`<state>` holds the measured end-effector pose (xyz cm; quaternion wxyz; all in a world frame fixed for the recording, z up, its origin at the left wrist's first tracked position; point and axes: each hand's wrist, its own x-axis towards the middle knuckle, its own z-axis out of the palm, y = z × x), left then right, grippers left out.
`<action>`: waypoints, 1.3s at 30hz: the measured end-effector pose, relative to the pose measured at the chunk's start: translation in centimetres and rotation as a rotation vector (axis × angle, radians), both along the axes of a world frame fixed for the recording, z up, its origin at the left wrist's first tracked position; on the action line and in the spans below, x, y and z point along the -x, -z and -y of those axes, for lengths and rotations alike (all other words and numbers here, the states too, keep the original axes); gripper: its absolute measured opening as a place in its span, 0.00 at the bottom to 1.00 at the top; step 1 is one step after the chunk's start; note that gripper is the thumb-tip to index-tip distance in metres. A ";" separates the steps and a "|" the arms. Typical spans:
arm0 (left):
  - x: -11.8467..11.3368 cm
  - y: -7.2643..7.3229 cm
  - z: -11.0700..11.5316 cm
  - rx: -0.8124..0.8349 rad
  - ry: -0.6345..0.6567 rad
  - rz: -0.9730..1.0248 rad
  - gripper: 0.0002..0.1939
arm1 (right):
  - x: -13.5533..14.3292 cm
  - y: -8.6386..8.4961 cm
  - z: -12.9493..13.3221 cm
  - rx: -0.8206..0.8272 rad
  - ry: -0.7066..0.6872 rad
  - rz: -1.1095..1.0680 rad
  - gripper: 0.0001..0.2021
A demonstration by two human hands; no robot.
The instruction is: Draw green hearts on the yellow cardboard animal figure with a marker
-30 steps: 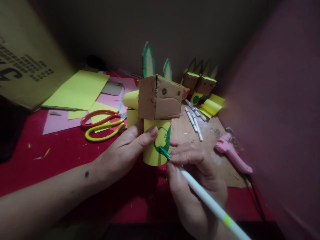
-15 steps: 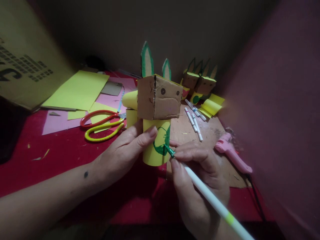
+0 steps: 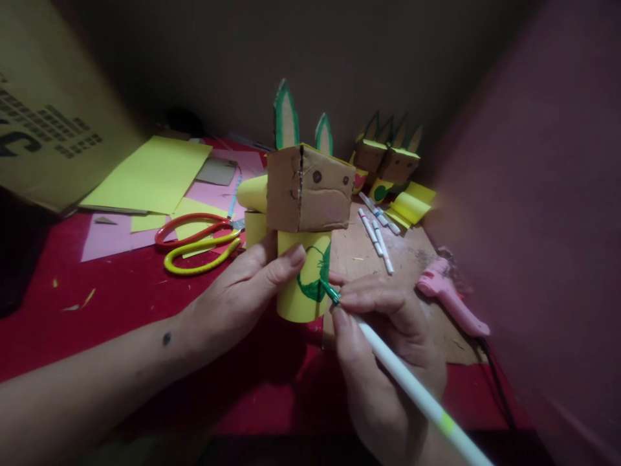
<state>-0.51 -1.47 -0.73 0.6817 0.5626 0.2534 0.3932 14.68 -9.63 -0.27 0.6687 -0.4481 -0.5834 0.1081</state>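
Observation:
A figure (image 3: 286, 188) with a cardboard box head, two green-edged ears and a yellow paper tube body is upright in the middle. My left hand (image 3: 237, 291) grips the tube from the left, thumb across its front. My right hand (image 3: 388, 356) pinches a white marker (image 3: 407, 382) with a green tip, which touches the partly green-filled outline (image 3: 313, 285) on the tube. Part of that outline stays yellow inside. The far side of the tube is hidden.
Red-and-yellow-handled scissors (image 3: 198, 246) lie left, beside yellow paper (image 3: 155, 171). Several capped markers (image 3: 371, 232) and a pink glue gun (image 3: 451, 294) with a cord lie on cardboard at right. Two similar figures (image 3: 398, 167) stand behind. A large carton (image 3: 58, 116) stands at left.
The marker's green tip has shifted very slightly right and down on the outline. My left hand and the figure look almost unmoved.

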 end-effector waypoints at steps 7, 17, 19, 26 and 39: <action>0.0 -0.1 0.1 0.051 -0.004 -0.009 0.28 | 0.0 0.1 0.2 0.019 -0.036 -0.019 0.12; -0.3 -0.2 0.2 0.024 -0.059 -0.051 0.27 | 0.0 0.2 0.1 0.034 -0.008 -0.002 0.11; -0.2 -0.2 0.1 0.018 -0.058 -0.043 0.26 | 0.0 0.1 0.0 0.028 0.012 -0.009 0.11; -0.2 -0.3 0.1 0.020 -0.053 -0.049 0.26 | 0.2 0.0 0.1 0.007 -0.018 0.009 0.12; -0.2 0.0 0.0 -0.017 -0.056 -0.046 0.24 | 0.0 0.1 0.2 0.015 -0.009 -0.045 0.12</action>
